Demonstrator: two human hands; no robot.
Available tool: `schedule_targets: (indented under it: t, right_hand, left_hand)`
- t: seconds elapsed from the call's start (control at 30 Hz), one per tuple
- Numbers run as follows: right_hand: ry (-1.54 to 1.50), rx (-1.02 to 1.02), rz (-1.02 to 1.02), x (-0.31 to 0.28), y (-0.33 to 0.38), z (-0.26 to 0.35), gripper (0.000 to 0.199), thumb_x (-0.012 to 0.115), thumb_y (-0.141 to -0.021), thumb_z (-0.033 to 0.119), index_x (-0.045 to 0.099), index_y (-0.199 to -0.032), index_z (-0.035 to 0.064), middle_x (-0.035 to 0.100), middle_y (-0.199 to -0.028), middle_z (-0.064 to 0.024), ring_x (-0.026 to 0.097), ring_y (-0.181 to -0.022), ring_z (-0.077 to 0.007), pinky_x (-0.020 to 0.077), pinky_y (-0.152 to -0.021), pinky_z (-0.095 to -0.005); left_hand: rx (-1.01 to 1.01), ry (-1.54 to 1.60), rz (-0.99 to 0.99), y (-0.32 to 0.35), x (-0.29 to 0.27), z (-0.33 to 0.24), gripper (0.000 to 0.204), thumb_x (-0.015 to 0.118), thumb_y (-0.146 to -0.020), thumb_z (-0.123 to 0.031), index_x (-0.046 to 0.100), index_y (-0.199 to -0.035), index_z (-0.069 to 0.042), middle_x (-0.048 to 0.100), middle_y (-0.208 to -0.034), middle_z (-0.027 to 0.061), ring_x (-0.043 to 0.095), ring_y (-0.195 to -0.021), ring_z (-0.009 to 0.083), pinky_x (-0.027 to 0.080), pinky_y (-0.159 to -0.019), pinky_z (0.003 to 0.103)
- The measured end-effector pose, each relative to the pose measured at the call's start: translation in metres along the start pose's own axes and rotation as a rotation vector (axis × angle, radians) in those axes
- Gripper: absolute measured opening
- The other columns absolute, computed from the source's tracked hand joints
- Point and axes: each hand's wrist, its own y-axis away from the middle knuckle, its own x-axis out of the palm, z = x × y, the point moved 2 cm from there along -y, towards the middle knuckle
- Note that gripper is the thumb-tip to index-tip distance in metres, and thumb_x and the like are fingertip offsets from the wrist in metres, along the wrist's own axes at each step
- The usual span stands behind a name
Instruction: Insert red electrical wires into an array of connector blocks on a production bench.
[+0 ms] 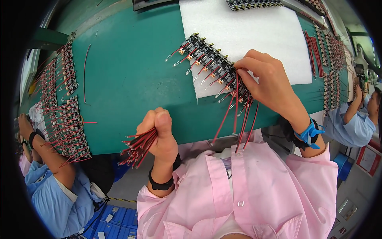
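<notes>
A bundle of red and black wires (140,147) is wrapped in the fist of my left hand (162,133), near the table's front edge. Their cut ends fan out to the left. My right hand (262,77) pinches a red wire (237,99) between thumb and forefinger at a strip of small black circuit boards (213,63). That strip lies slantwise, partly on a white foam sheet (254,32). Small clear LEDs on red leads stick out along its near side. Several longer wires hang from its right end toward me. My fingers hide the wire's tip.
More board strips with wires (71,127) lie at the table's left edge, others (332,75) at the right. A loose red wire (85,73) rests on the green tabletop (127,71). Red wires (314,53) lie right of the foam. Co-workers in blue sit on both sides.
</notes>
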Motion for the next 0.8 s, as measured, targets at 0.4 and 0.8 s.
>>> schedule_targets:
  t: [0.4, 0.8]
  right_hand:
    - [0.138, -0.136, 0.049, -0.018, -0.003, 0.008, 0.008, 0.050, -0.070, 0.001, 0.055, -0.076, -0.0010, 0.051, -0.067, -0.0111, 0.049, -0.060, -0.0262, 0.0378, -0.053, -0.0331]
    - [-0.389, -0.160, 0.179, -0.017, -0.053, 0.066, 0.012, 0.053, -0.069, 0.010, 0.057, -0.070, -0.0023, 0.051, -0.055, -0.0126, 0.046, -0.047, -0.0212, 0.0362, -0.046, -0.0303]
  left_hand:
    - [-0.522, 0.747, 0.010, -0.027, -0.008, -0.009, 0.026, 0.038, -0.088, -0.025, 0.038, -0.071, -0.006, 0.028, -0.053, -0.0021, 0.022, -0.044, 0.0069, 0.022, -0.039, 0.022]
    - [-0.449, 1.095, 0.211, -0.053, 0.036, -0.029, 0.032, 0.033, -0.089, -0.026, 0.049, -0.097, 0.001, 0.051, -0.101, 0.0129, 0.050, -0.094, 0.0223, 0.043, -0.080, 0.034]
